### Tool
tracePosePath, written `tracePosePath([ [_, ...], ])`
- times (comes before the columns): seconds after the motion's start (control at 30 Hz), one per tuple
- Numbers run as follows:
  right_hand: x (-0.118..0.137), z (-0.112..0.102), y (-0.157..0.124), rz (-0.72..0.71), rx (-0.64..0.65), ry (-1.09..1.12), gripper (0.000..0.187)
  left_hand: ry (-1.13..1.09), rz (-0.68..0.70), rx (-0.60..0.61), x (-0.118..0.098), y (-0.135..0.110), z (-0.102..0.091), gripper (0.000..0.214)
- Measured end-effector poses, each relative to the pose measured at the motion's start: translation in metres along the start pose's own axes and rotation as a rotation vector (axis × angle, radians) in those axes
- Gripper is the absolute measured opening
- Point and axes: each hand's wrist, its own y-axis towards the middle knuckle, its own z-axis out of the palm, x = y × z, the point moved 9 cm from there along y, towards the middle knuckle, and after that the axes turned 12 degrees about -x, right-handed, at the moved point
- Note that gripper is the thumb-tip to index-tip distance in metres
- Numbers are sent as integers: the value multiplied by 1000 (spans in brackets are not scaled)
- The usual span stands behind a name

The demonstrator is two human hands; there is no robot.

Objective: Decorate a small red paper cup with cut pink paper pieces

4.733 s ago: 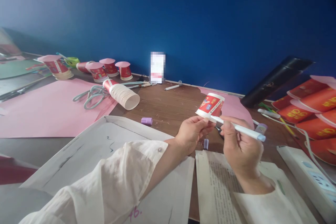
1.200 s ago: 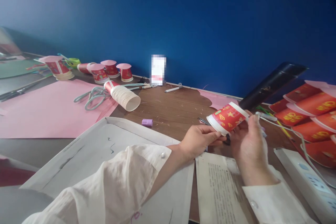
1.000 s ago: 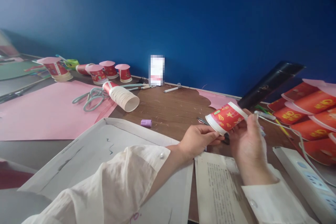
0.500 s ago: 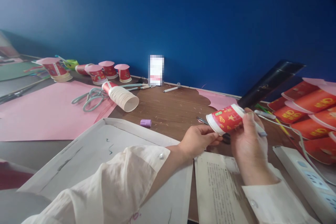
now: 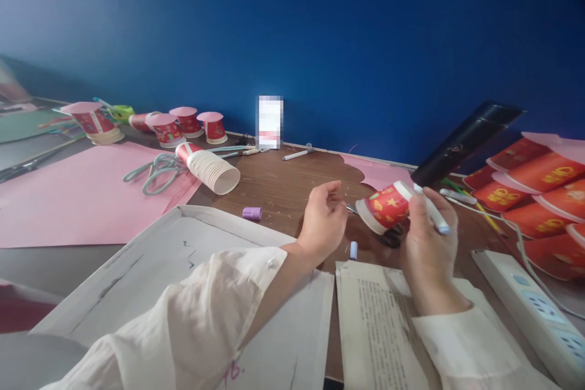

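My right hand (image 5: 427, 237) grips a small red paper cup (image 5: 386, 205) lying on its side, its white rim toward the left, together with a white marker pen (image 5: 432, 210). My left hand (image 5: 323, 222) hovers just left of the cup with the fingers loosely curled and apart, holding nothing. A small pen cap (image 5: 353, 250) lies on the brown table (image 5: 292, 186) between my hands. Dark scissors (image 5: 388, 236) lie partly hidden under the cup.
A stack of paper cups (image 5: 211, 166) lies on its side by a teal cord (image 5: 153, 169). Pink-topped cups (image 5: 185, 123) stand at the back left. Pink paper (image 5: 82, 195), white sheets (image 5: 150, 262), a power strip (image 5: 532, 308), red cups (image 5: 534, 186) and a black tube (image 5: 466, 140) surround me.
My left hand has let go of the cup's rim and drawn back to the left. My right hand now holds the cup alone, with the pen lying across its base.
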Motion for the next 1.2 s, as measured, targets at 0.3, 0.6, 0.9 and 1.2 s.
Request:
tracePosePath([
  [0.3,2,33,-33,-343,257,-274,49,85,185,-82,-7,14,-13,32],
  [0.6,-3,43,-50,-400,453,-320,54,168,230,-81,-11,16,-14,28],
  [0.9,-6,44,-48,-395,475,-377,57,216,242,-58,-9,16,-11,26],
  [1.2,-7,44,-49,-395,478,-400,57,229,240,-45,-11,15,-10,24],
])
